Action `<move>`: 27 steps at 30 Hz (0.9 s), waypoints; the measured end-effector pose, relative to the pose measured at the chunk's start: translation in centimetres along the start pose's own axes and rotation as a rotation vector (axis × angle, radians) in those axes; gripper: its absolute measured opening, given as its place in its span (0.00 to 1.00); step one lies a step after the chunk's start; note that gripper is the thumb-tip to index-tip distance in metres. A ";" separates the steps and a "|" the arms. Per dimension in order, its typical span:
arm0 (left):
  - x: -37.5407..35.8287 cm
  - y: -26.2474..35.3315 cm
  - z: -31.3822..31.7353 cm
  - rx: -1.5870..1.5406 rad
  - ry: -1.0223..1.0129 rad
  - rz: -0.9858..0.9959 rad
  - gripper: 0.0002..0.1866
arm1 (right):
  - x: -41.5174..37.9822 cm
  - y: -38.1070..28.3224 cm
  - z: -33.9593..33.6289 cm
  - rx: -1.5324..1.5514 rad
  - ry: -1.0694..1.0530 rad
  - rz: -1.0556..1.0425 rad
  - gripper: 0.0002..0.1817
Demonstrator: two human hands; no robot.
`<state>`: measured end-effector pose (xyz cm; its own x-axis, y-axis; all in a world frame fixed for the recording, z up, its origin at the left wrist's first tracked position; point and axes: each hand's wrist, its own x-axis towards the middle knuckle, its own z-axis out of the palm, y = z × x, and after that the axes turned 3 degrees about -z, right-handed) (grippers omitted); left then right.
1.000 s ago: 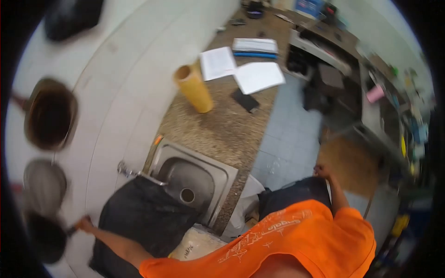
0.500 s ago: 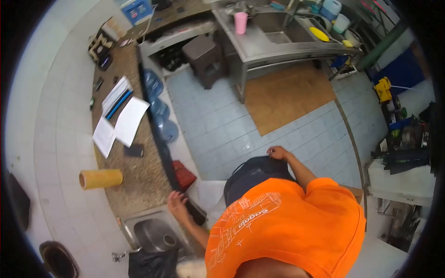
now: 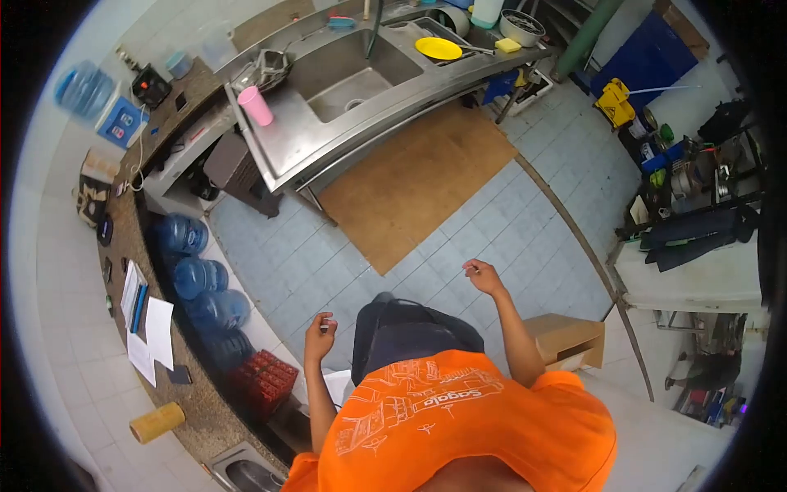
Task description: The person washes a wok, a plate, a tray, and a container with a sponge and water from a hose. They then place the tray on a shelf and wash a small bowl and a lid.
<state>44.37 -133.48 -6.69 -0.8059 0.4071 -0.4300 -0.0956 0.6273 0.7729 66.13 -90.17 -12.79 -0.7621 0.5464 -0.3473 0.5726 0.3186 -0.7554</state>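
My left hand (image 3: 320,336) hangs in front of my left side, over the floor beside the counter. Its fingers are half curled and loose, and I see nothing held in them. Farther forward on the right, my right hand (image 3: 485,277) is raised above the tiled floor (image 3: 434,287). Its fingers are bent but apart, with no object visible in them. Neither hand touches anything. Nearest to the left hand is a red crate (image 3: 266,379) under the counter.
A steel sink unit (image 3: 295,148) with a pink cup (image 3: 255,107) and a yellow plate (image 3: 438,48) stands ahead, above a brown mat (image 3: 418,189). Along the left counter (image 3: 201,418) are papers (image 3: 159,332) and a yellow roll (image 3: 157,422); water jugs (image 3: 201,277) sit below. A cardboard box (image 3: 566,336) is at right.
My view has turned toward the sink unit, and the left counter has shifted leftward. My left hand has come away from the counter edge; my right hand has moved out from my thigh.
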 end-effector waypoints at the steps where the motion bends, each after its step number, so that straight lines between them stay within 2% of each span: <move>1: 1.2 1.3 0.7 0.025 -0.041 -0.017 0.13 | 1.5 0.3 0.0 0.091 -0.012 -0.039 0.12; 4: 5.4 5.0 3.4 0.101 -0.139 -0.029 0.13 | 5.8 -0.9 -0.8 0.319 -0.063 -0.120 0.10; 8: 13.7 10.3 8.7 0.234 -0.203 0.071 0.13 | 12.3 -4.6 -5.2 0.302 -0.141 -0.192 0.11; 12: 23.7 17.3 15.1 0.095 -0.284 0.095 0.14 | 20.2 -5.0 -10.7 0.195 -0.101 -0.169 0.11; 14: 28.7 20.8 18.6 0.224 -0.244 0.306 0.14 | 23.9 -4.3 -13.8 0.196 -0.043 -0.194 0.12; 16: 32.2 26.4 21.2 0.133 -0.263 0.326 0.14 | 27.6 -4.4 -17.8 0.175 -0.026 -0.192 0.11; 18: 34.4 32.0 22.5 0.070 -0.278 0.337 0.14 | 30.3 -6.9 -22.3 0.216 0.088 -0.210 0.10; 20: 37.1 37.9 23.6 -0.030 -0.385 0.332 0.14 | 34.3 -6.2 -25.1 0.264 0.102 -0.215 0.10; 22: 40.9 42.2 24.9 -0.040 -0.379 0.332 0.14 | 38.7 -7.5 -27.9 0.308 0.109 -0.224 0.10; 24: 45.1 46.0 27.0 -0.058 -0.370 0.321 0.15 | 42.8 -9.6 -31.4 0.294 0.067 -0.096 0.11; 25: 47.4 47.8 28.1 -0.150 -0.306 0.316 0.15 | 45.8 -9.6 -32.3 0.298 0.089 -0.179 0.11; 27: 52.9 52.0 30.3 -0.243 -0.212 0.254 0.17 | 52.0 -10.2 -34.5 0.315 0.058 -0.215 0.11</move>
<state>14.49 -59.21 -3.43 -0.6860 0.6722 -0.2785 -0.0653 0.3244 0.9437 31.07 -38.26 -4.03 -0.8312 0.5388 -0.1373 0.2740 0.1821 -0.9443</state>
